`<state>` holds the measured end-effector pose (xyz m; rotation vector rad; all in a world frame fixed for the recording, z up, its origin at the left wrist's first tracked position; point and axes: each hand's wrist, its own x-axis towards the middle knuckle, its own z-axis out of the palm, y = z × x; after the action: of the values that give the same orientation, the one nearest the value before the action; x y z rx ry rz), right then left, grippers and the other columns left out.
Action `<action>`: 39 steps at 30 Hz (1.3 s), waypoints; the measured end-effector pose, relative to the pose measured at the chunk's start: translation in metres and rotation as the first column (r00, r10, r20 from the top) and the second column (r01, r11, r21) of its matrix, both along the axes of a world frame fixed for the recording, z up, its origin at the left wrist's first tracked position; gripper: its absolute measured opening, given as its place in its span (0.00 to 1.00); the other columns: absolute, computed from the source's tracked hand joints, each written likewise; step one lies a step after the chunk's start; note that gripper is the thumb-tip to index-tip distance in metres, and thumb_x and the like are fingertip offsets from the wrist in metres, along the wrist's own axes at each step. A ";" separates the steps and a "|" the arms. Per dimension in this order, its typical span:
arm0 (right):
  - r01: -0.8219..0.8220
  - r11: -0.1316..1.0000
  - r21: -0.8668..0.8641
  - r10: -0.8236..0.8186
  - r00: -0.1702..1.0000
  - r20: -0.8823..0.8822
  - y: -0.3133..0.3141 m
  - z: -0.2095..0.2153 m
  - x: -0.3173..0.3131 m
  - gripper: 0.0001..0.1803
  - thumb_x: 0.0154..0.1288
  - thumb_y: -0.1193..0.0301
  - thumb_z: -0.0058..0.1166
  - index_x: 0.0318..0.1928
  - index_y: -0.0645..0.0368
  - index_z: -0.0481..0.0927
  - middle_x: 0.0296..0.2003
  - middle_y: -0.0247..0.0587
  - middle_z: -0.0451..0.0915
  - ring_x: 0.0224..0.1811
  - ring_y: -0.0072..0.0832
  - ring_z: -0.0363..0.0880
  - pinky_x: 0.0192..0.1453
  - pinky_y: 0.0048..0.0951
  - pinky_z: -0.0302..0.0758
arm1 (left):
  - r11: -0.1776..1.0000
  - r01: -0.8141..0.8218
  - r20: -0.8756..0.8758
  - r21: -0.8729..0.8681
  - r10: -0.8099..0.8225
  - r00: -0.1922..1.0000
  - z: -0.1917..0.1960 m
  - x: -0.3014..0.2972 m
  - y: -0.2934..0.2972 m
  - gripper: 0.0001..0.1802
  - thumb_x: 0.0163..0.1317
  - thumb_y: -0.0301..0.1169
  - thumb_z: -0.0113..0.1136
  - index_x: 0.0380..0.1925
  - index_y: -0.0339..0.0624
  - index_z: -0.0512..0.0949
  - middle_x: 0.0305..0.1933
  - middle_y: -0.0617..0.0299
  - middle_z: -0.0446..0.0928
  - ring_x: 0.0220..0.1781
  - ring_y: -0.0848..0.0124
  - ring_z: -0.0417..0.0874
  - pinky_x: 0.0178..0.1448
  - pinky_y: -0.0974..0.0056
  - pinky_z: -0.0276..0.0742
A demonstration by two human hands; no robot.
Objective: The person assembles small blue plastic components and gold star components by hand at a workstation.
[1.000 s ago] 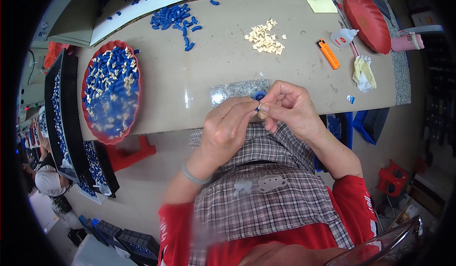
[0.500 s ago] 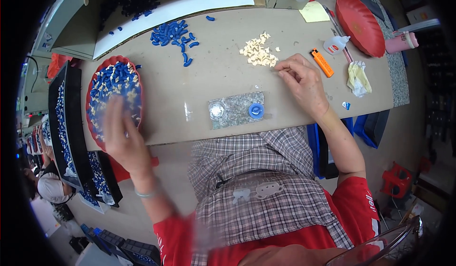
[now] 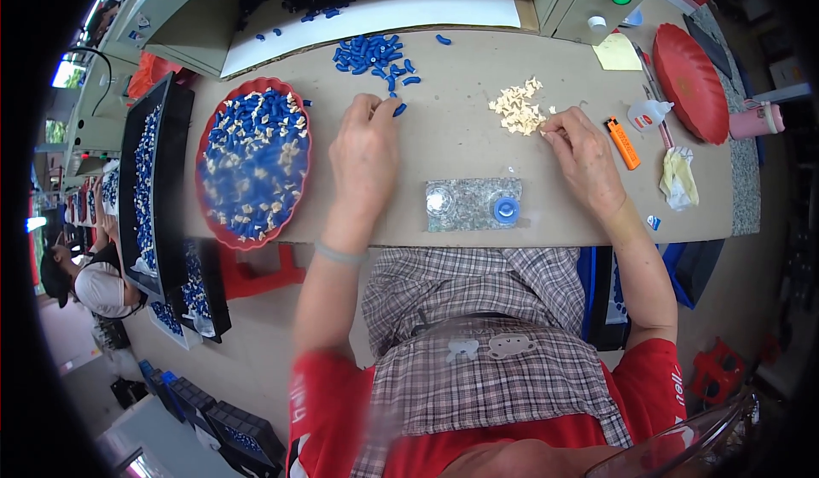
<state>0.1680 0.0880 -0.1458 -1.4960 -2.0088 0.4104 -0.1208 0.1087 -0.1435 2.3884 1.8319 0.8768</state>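
My left hand (image 3: 365, 150) is over the left-middle of the table. Its fingers are bent together, the tips against a small curved blue piece (image 3: 399, 110) just below a pile of such blue pieces (image 3: 368, 54). On the right, my right hand (image 3: 587, 158) pinches what looks like a small cream piece (image 3: 543, 133) beside a heap of cream pieces (image 3: 517, 107). Between the hands and nearer to me lies a speckled grey block (image 3: 463, 205). A round blue part (image 3: 506, 211) sits at its right end, a clear round one (image 3: 438, 202) at its left.
A red scalloped tray (image 3: 203, 150) at left holds blue and cream pieces. An orange cutter-like tool (image 3: 623, 143), a white bottle (image 3: 648, 115), a crumpled cloth (image 3: 680, 178) and another red tray (image 3: 691, 86) lie right. Black bins (image 3: 153, 188) stand far left; a co-worker (image 3: 94, 278) is beyond.
My left hand has moved from over the red tray to the right and away from me, reaching the blue pieces. My right hand stays by the cream heap. The whole view has shifted.
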 end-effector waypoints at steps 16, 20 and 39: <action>-0.457 0.598 -0.658 -0.285 0.646 -0.708 -0.042 0.021 -0.006 0.03 0.68 0.79 0.56 0.41 0.63 0.80 0.29 0.30 0.80 0.26 0.13 0.77 0.28 0.15 0.74 | 0.978 0.115 0.355 -0.174 -0.047 0.934 0.006 0.007 -0.010 0.07 0.64 0.23 0.57 0.41 0.39 0.81 0.38 0.59 0.81 0.35 0.67 0.83 0.38 0.62 0.79; -0.433 0.574 -0.695 -0.264 0.706 -0.658 -0.042 0.025 -0.011 0.03 0.67 0.79 0.56 0.40 0.64 0.80 0.28 0.30 0.79 0.26 0.13 0.77 0.28 0.16 0.74 | 0.812 0.415 0.819 -0.411 0.128 0.560 0.002 -0.001 -0.028 0.12 0.72 0.25 0.55 0.52 0.36 0.80 0.38 0.62 0.82 0.34 0.80 0.80 0.37 0.74 0.76; -0.215 0.747 -0.630 0.121 0.974 -0.190 -0.032 0.057 -0.039 0.04 0.58 0.82 0.57 0.35 0.65 0.76 0.19 0.37 0.78 0.21 0.21 0.77 0.29 0.26 0.75 | 0.704 0.551 0.866 -0.448 0.189 0.462 0.012 0.009 -0.073 0.11 0.66 0.21 0.58 0.46 0.29 0.82 0.39 0.57 0.84 0.37 0.76 0.82 0.42 0.71 0.79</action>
<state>0.1287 0.0562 -0.0891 -1.6008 -1.9906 1.3711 -0.1118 0.0357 -0.1320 1.1879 1.0694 0.8930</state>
